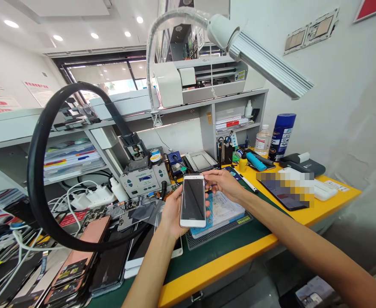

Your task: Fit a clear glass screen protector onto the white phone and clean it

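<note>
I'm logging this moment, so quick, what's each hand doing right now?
Left hand: closed around the white phone, screen up.
Right hand: fingers bent at the phone's upper right corner; whether they grip it can't be told.

bare left hand point(172, 214) and right hand point(224, 185), slender fingers point(214, 173), bare forearms point(280, 220).

There are two hands, one left hand point(172, 212) and one right hand point(224, 183). I count one lamp point(268, 60), one black hose point(36, 171), one blue can point(281, 137), one clear bottle point(262, 140), one yellow bottle point(242, 163), two white bottles point(248, 110) and five ceiling lights point(11, 24). The phones point(193, 202) are several, overlapping too much for exact count.
</note>
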The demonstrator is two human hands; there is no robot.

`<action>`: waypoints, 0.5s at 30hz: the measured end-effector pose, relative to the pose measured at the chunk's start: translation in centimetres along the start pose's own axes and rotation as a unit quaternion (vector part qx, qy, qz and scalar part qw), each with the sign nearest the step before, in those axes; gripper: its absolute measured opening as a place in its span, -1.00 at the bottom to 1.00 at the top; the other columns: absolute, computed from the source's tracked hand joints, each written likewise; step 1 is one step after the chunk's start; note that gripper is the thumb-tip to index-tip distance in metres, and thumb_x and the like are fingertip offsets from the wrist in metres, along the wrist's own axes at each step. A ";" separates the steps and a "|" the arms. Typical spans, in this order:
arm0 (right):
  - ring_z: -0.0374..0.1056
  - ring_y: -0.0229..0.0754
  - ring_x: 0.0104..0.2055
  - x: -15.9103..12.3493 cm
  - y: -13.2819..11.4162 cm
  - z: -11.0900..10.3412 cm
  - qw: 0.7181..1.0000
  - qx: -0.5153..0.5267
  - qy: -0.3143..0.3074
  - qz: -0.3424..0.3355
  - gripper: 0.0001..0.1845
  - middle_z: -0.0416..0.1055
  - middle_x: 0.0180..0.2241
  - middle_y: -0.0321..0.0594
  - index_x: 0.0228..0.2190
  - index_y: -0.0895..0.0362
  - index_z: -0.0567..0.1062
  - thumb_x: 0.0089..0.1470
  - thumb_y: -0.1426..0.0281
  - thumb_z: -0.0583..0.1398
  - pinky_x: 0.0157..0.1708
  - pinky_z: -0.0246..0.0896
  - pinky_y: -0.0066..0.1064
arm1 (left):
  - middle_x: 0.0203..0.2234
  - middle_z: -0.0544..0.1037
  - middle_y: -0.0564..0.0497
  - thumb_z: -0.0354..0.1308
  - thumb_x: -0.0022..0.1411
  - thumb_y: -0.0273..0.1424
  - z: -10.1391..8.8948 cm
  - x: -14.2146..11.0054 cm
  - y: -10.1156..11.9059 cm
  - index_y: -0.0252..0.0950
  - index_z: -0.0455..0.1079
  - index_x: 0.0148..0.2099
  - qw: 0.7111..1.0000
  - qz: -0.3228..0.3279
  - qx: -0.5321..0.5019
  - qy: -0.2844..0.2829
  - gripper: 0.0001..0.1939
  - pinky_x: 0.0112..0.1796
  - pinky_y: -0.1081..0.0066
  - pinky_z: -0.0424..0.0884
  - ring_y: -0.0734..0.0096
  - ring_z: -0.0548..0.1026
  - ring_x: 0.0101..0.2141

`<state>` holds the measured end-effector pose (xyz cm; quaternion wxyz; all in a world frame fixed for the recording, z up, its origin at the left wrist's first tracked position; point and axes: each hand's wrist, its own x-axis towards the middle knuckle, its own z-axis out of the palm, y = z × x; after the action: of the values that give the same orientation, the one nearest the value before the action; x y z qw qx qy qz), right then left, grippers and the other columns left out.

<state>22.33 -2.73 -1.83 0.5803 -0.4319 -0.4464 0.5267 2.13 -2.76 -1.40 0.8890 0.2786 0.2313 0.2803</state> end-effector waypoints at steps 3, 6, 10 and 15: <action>0.40 -0.26 -0.48 0.0 0.1 0.0 1.000 -0.001 -0.005 0.004 -0.78 0.53 -0.43 -0.14 -0.25 0.22 0.64 0.01 0.41 0.32 -0.70 0.17 -0.55 | -0.18 0.60 -0.37 -0.10 0.41 -0.11 -0.1 0.1 0.0 -0.52 0.46 0.04 1.000 0.002 -0.002 -0.003 -0.43 -0.26 0.04 0.56 0.00 0.63 -0.28; 0.41 -0.25 -0.47 0.1 0.2 -0.1 1.000 -0.005 -0.008 0.006 -0.77 0.54 -0.42 -0.14 -0.23 0.22 0.64 0.02 0.41 0.32 -0.70 0.18 -0.55 | -0.17 0.60 -0.37 -0.11 0.41 -0.11 0.0 0.2 -0.1 -0.51 0.46 0.05 1.000 0.005 -0.005 -0.001 -0.43 -0.25 0.04 0.55 0.00 0.63 -0.28; 0.41 -0.25 -0.46 0.2 0.4 -0.3 1.000 -0.007 -0.010 0.008 -0.76 0.54 -0.42 -0.13 -0.21 0.21 0.64 0.04 0.41 0.31 -0.69 0.18 -0.56 | -0.19 0.60 -0.37 -0.11 0.41 -0.10 -0.2 0.2 -0.1 -0.52 0.46 0.05 1.000 0.003 -0.005 0.013 -0.42 -0.26 0.04 0.55 0.00 0.63 -0.29; 0.41 -0.26 -0.46 0.2 0.3 -0.4 1.000 -0.010 -0.013 0.007 -0.76 0.54 -0.40 -0.14 -0.20 0.20 0.63 0.06 0.41 0.30 -0.69 0.18 -0.55 | -0.21 0.61 -0.34 -0.11 0.41 -0.10 -0.3 0.3 -0.1 -0.49 0.44 0.09 1.000 0.003 -0.016 0.004 -0.42 -0.23 0.05 0.54 0.02 0.63 -0.28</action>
<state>22.63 -2.51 -2.23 0.5663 -0.4341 -0.4565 0.5315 2.19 -2.55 -1.76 0.8917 0.2640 0.2293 0.2872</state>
